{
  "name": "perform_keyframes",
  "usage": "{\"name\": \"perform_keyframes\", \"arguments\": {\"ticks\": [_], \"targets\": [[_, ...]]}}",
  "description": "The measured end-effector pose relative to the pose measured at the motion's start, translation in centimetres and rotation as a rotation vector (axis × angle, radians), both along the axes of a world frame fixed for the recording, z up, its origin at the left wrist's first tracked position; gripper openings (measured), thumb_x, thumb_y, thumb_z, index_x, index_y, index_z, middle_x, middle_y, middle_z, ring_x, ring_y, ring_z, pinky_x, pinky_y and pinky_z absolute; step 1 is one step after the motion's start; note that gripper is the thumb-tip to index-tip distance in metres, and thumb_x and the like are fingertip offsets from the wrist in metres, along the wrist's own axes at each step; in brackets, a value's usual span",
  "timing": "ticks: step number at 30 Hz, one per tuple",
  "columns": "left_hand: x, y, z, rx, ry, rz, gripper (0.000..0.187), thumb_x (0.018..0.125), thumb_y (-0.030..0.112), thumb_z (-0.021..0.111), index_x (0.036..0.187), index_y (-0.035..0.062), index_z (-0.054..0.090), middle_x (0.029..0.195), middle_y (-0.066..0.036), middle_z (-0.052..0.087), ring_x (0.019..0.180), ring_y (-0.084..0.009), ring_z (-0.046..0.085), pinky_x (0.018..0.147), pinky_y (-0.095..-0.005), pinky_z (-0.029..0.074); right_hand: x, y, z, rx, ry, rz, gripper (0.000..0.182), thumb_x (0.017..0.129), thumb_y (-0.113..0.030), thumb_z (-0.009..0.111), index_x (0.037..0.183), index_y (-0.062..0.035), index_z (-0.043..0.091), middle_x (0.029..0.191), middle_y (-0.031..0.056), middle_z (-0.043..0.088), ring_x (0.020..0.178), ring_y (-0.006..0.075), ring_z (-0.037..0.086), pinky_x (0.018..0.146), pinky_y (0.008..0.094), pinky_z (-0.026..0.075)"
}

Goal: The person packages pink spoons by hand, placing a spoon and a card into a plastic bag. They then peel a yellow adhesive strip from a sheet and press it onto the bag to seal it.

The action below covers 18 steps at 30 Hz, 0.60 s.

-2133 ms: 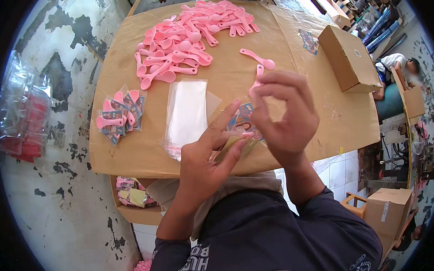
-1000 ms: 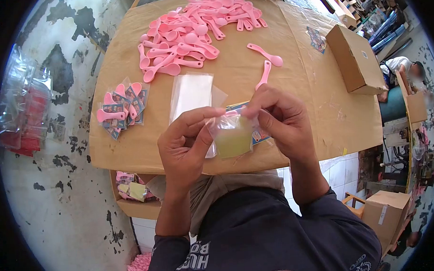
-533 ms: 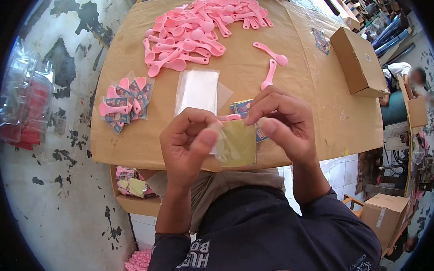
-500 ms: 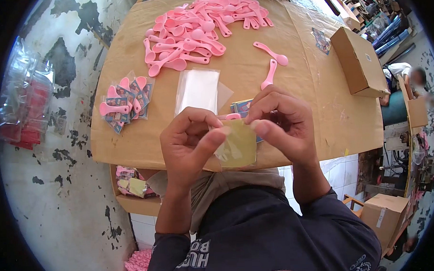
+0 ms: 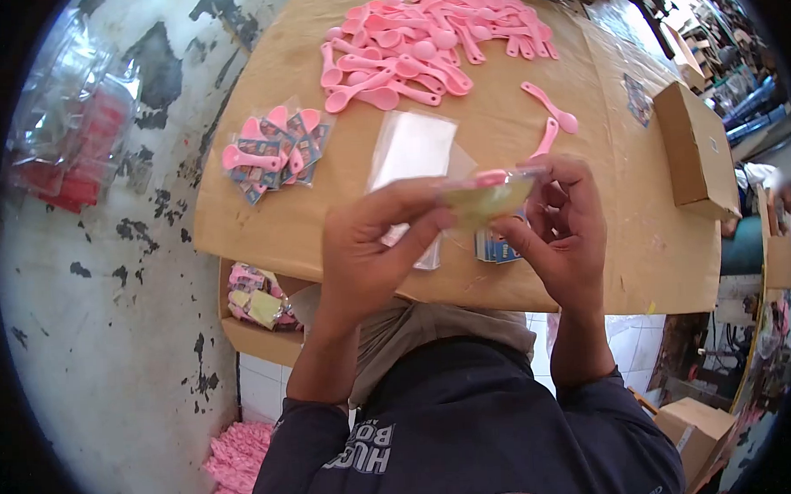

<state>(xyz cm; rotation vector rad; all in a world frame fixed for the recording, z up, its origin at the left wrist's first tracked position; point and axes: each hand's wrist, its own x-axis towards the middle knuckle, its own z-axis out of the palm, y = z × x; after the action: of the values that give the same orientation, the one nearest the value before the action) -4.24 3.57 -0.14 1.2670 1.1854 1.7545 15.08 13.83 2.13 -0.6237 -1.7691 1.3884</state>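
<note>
A clear plastic packet (image 5: 481,207), with a yellowish card and a pink spoon inside, is held above the near part of the table. My left hand (image 5: 369,248) pinches its left end between thumb and fingers. At the other end, my right hand (image 5: 565,232) grips it with curled fingers and thumb; motion blurs the packet. Below lie a stack of printed cards (image 5: 497,249), partly hidden by my right hand, and a sheaf of clear plastic bags (image 5: 416,146). One loose pink spoon (image 5: 545,137) sits just beyond my right fingers, with another pink spoon (image 5: 552,106) behind it.
Many pink spoons (image 5: 423,50) are heaped at the table's far side. Filled packets (image 5: 275,155) lie at the left. A cardboard box (image 5: 695,154) stands on the right edge. Below the table's left edge is an open box (image 5: 264,339) of packets. Plastic bags hang on the wall (image 5: 168,342).
The packet has tipped from facing me to nearly edge-on, and both hands have turned with it. The whole view has shifted, so the table appears farther right.
</note>
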Motion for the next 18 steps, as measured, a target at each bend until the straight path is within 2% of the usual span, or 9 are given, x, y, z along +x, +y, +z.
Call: {"name": "perform_keyframes", "arguments": {"ticks": [2,4,7,9,10,13,15,16,18], "targets": [[-1.8,0.3,0.4,0.238,0.097,0.113,0.023,0.097,-0.005,0.064,0.119,-0.0050,0.068,0.112,-0.016,0.075,0.103,-0.0192,0.071,0.093,-0.0325,0.056,-0.1,0.3,-0.7,0.150,-0.131,-0.129,0.033,0.085,0.001,0.079,0.113,-0.0051,0.062,0.096,-0.0016,0.057,0.066,0.0004,0.042,0.055,0.0160,0.033],[-4.3,-0.2,1.9,0.276,0.234,0.282,0.023,0.097,-0.005,0.064,0.120,-0.0049,0.068,0.114,-0.017,0.074,0.107,-0.0234,0.071,0.098,-0.0353,0.054,0.5,0.9,-1.4,0.151,-0.107,-0.139,0.028,0.086,0.000,0.078,0.109,-0.0048,0.063,0.094,-0.0011,0.057,0.065,0.0005,0.042,0.054,0.0168,0.032],[-8.2,-1.1,1.6,0.237,0.299,0.438,0.024,0.097,-0.006,0.062,0.120,-0.0047,0.068,0.120,-0.019,0.072,0.117,-0.0259,0.068,0.103,-0.0363,0.051,1.6,1.7,-1.7,0.172,-0.119,-0.157,0.020,0.088,-0.002,0.077,0.104,-0.0036,0.064,0.091,0.0001,0.057,0.064,0.0006,0.041,0.053,0.0183,0.031],[-10.1,-1.4,0.9,0.057,0.382,0.606,0.024,0.096,-0.005,0.059,0.118,-0.0046,0.068,0.125,-0.018,0.070,0.123,-0.0244,0.065,0.105,-0.0352,0.049,2.1,1.8,-1.4,0.188,-0.156,-0.169,0.018,0.089,-0.004,0.076,0.103,-0.0027,0.064,0.089,0.0008,0.056,0.063,0.0007,0.041,0.052,0.0190,0.031],[-10.3,-1.4,0.4,0.056,0.383,0.596,0.024,0.096,-0.005,0.059,0.118,-0.0046,0.068,0.125,-0.018,0.070,0.123,-0.0244,0.065,0.105,-0.0352,0.049,2.3,1.8,-0.8,0.214,-0.291,-0.194,0.020,0.090,-0.010,0.077,0.103,-0.0022,0.064,0.088,0.0024,0.056,0.063,0.0035,0.043,0.052,0.0215,0.033],[-9.7,-2.1,-0.6,0.060,0.408,0.596,0.023,0.095,0.000,0.059,0.115,-0.0028,0.069,0.119,-0.014,0.072,0.113,-0.0199,0.066,0.098,-0.0331,0.050,2.4,1.6,-0.8,0.263,-0.546,-0.265,0.030,0.090,-0.023,0.079,0.104,-0.0019,0.063,0.086,0.0057,0.056,0.063,0.0109,0.047,0.053,0.0278,0.038],[-7.9,-1.9,-0.9,-0.247,0.642,0.614,0.021,0.095,0.010,0.065,0.112,-0.0010,0.070,0.103,-0.010,0.072,0.093,-0.0167,0.066,0.085,-0.0328,0.051,2.3,1.4,-1.0,0.301,-0.669,-0.305,0.036,0.089,-0.030,0.080,0.104,-0.0022,0.062,0.086,0.0073,0.056,0.064,0.0155,0.049,0.055,0.0317,0.040],[-7.0,-1.2,-1.2,-0.304,0.615,0.589,0.023,0.093,0.020,0.073,0.105,0.0001,0.070,0.090,-0.009,0.069,0.079,-0.0164,0.061,0.074,-0.0329,0.049,2.2,1.2,-1.3,0.371,-0.724,-0.324,0.041,0.086,-0.035,0.082,0.103,-0.0030,0.062,0.086,0.0083,0.057,0.066,0.0189,0.051,0.058,0.0349,0.042],[-6.2,-0.3,-1.6,-0.439,0.671,0.517,0.027,0.091,0.023,0.076,0.102,-0.0002,0.070,0.087,-0.009,0.068,0.078,-0.0170,0.061,0.073,-0.0335,0.049,2.3,1.1,-1.6,0.442,-0.784,-0.348,0.046,0.084,-0.040,0.083,0.101,-0.0038,0.061,0.086,0.0092,0.057,0.068,0.0223,0.052,0.061,0.0381,0.044]]}}
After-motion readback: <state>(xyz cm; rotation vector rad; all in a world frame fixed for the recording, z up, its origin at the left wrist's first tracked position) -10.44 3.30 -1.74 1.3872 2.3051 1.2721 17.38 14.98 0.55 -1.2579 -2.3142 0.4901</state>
